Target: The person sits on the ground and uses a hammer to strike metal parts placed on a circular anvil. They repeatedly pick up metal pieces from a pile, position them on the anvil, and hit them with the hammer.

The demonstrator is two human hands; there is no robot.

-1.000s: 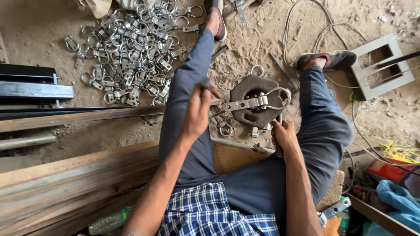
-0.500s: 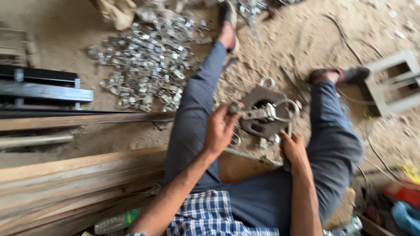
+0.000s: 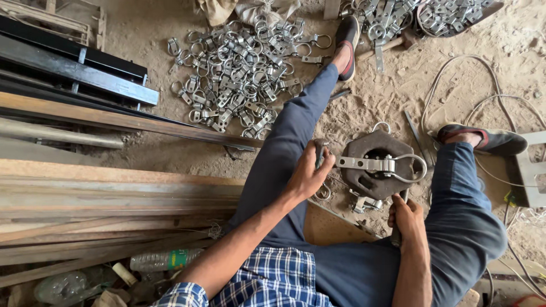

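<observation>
Left hand [image 3: 307,175] on metal clamp [image 3: 382,165] atop dark block [image 3: 369,181]

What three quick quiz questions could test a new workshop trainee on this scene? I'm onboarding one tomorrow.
1. True or false: the metal strap with a ring end lies across the dark octagonal block.
2. Which hand grips the strap's flat end? A) left hand B) right hand
3. The heap of ring clamps lies beside which leg?

Key: 1 true. 2 A; the right hand closes on a dark handle near the block. 3 The left leg, on its outer side, on the sandy floor.
</observation>
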